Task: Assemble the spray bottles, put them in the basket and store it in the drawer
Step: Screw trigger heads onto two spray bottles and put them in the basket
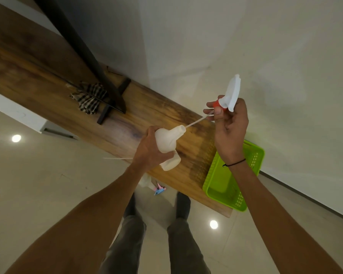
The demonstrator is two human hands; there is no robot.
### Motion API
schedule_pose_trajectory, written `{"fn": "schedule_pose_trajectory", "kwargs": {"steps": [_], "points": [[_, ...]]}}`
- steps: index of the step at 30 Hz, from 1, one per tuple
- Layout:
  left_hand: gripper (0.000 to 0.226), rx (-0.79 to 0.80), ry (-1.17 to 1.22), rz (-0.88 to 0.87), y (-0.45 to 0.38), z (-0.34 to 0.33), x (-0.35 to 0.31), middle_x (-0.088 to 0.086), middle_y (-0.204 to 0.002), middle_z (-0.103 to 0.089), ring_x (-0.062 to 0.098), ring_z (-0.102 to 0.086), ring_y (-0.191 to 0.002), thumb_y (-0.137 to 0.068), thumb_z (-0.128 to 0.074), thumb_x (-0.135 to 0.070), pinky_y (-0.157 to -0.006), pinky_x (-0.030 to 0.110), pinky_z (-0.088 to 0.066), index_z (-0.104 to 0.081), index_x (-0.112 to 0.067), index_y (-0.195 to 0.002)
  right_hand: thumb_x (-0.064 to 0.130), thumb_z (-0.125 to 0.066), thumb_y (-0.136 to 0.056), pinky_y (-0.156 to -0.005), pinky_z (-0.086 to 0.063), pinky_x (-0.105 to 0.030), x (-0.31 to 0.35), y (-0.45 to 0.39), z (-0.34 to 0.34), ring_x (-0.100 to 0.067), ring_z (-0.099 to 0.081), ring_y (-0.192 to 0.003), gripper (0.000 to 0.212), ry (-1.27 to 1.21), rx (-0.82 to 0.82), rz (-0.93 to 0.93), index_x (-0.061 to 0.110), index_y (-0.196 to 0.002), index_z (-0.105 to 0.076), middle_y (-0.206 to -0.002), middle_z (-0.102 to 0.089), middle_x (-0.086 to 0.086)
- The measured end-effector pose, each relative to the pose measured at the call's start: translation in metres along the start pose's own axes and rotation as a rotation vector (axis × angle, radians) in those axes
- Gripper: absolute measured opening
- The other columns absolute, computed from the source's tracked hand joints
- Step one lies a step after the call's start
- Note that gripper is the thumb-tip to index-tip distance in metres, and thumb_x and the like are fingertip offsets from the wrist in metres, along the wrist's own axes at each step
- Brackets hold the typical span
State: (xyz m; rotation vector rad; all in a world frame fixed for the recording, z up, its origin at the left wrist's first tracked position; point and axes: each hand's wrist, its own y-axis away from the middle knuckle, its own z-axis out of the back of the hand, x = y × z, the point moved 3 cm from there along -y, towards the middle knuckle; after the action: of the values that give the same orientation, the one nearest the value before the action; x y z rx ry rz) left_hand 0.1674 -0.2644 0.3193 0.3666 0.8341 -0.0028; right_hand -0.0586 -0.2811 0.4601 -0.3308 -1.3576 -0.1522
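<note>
My left hand (pixel 150 149) grips the bottle (pixel 167 144) over the bench (pixel 48 76); my right hand (pixel 229 123) pinches the sprayer (pixel 231 94), its tube (pixel 196 120) entering the neck, basket (pixel 222 186) beside.

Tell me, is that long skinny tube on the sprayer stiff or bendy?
Probably bendy: the dip tube is very thin and hangs unsupported between the spray head in the right hand and the mouth of the white bottle. It looks light, and might kink if pushed in crooked.
</note>
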Motion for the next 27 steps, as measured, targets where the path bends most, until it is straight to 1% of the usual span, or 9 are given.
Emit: {"fn": "schedule_pose_trajectory", "kwargs": {"steps": [3, 7, 10, 12, 14, 19, 22, 24, 27], "points": [[0.107, -0.013, 0.009, -0.015, -0.001, 0.0, -0.003, -0.008, -0.132, -0.049, 0.015, -0.055, -0.118, -0.054, -0.092, -0.059, -0.09, 0.035, -0.061, -0.036, -0.03, -0.141, 0.005, -0.054, -0.106, -0.092, -0.06, -0.052, -0.01, 0.005, -0.005, -0.038, -0.073, -0.105, 0.021, -0.041, 0.034, -0.029, -0.009, -0.121, -0.05, -0.114, -0.069, -0.022], [0.105, -0.015, 0.007, -0.062, -0.004, 0.002, -0.019, -0.009, -0.132, -0.048, 0.015, -0.054, -0.118, -0.053, -0.091, -0.06, -0.091, 0.042, -0.061, -0.036, -0.033, -0.139, 0.005, -0.055, -0.105, -0.098, -0.058, -0.039, -0.027, 0.015, -0.012, -0.03, -0.072, -0.116, 0.023, -0.059, 0.053, -0.112, -0.011, -0.122, -0.051, -0.12, -0.067, -0.028], [0.102, -0.01, 0.01, -0.105, -0.006, 0.003, -0.034, -0.01, -0.131, -0.049, 0.015, -0.054, -0.117, -0.053, -0.09, -0.06, -0.091, 0.044, -0.06, -0.038, -0.033, -0.137, 0.004, -0.058, -0.104, -0.1, -0.058, -0.039, -0.034, 0.025, -0.018, -0.023, -0.071, -0.118, 0.025, -0.074, 0.07, -0.172, -0.009, -0.124, -0.055, -0.121, -0.068, -0.023], [0.1, -0.014, 0.009, -0.134, -0.008, 0.004, -0.044, -0.009, -0.13, -0.051, 0.015, -0.054, -0.116, -0.053, -0.089, -0.06, -0.092, 0.042, -0.059, -0.04, -0.031, -0.136, 0.006, -0.062, -0.102, -0.098, -0.058, -0.038, -0.037, 0.03, -0.021, -0.015, -0.07, -0.112, 0.026, -0.067, 0.064, -0.205, -0.007, -0.125, -0.061, -0.115, -0.07, -0.012], [0.099, -0.009, 0.007, -0.155, -0.009, 0.006, -0.052, -0.009, -0.129, -0.052, 0.013, -0.054, -0.115, -0.054, -0.091, -0.056, -0.091, 0.039, -0.058, -0.042, -0.03, -0.135, 0.007, -0.065, -0.1, -0.097, -0.058, -0.037, -0.041, 0.033, -0.018, -0.013, -0.068, -0.108, 0.028, -0.068, 0.042, -0.233, -0.005, -0.126, -0.064, -0.112, -0.071, -0.007], [0.097, 0.063, 0.017, -0.146, -0.01, 0.011, -0.058, -0.011, -0.126, -0.054, 0.012, -0.056, -0.11, -0.057, -0.096, -0.047, -0.088, 0.033, -0.055, -0.047, -0.027, -0.138, 0.003, -0.068, -0.098, -0.101, -0.056, -0.041, -0.047, 0.034, -0.009, -0.021, -0.07, -0.112, 0.025, -0.155, 0.05, -0.28, 0.005, -0.122, -0.07, -0.114, -0.075, -0.008], [0.093, 0.151, 0.019, -0.134, -0.012, 0.015, -0.06, -0.011, -0.123, -0.054, 0.014, -0.057, -0.109, -0.06, -0.097, -0.043, -0.09, 0.035, -0.058, -0.05, -0.024, -0.138, 0.007, -0.068, -0.098, -0.105, -0.054, -0.048, -0.048, 0.032, -0.007, -0.034, -0.069, -0.118, 0.024, -0.195, 0.108, -0.301, 0.011, -0.122, -0.071, -0.121, -0.074, -0.017], [0.093, 0.164, 0.027, -0.129, -0.012, 0.016, -0.063, -0.011, -0.122, -0.054, 0.013, -0.056, -0.109, -0.059, -0.098, -0.044, -0.086, 0.03, -0.057, -0.05, -0.024, -0.136, 0.01, -0.072, -0.096, -0.1, -0.056, -0.049, -0.05, 0.029, -0.006, -0.032, -0.07, -0.111, 0.021, -0.185, 0.11, -0.315, 0.01, -0.117, -0.071, -0.115, -0.074, -0.015], [0.097, 0.079, 0.046, -0.125, -0.009, 0.013, -0.072, -0.012, -0.121, -0.052, 0.011, -0.056, -0.107, -0.054, -0.098, -0.049, -0.081, 0.027, -0.055, -0.047, -0.025, -0.132, 0.016, -0.081, -0.088, -0.09, -0.058, -0.054, -0.052, 0.029, -0.006, -0.026, -0.068, -0.097, 0.023, -0.174, 0.002, -0.331, 0.01, -0.104, -0.066, -0.102, -0.071, -0.011]]}}
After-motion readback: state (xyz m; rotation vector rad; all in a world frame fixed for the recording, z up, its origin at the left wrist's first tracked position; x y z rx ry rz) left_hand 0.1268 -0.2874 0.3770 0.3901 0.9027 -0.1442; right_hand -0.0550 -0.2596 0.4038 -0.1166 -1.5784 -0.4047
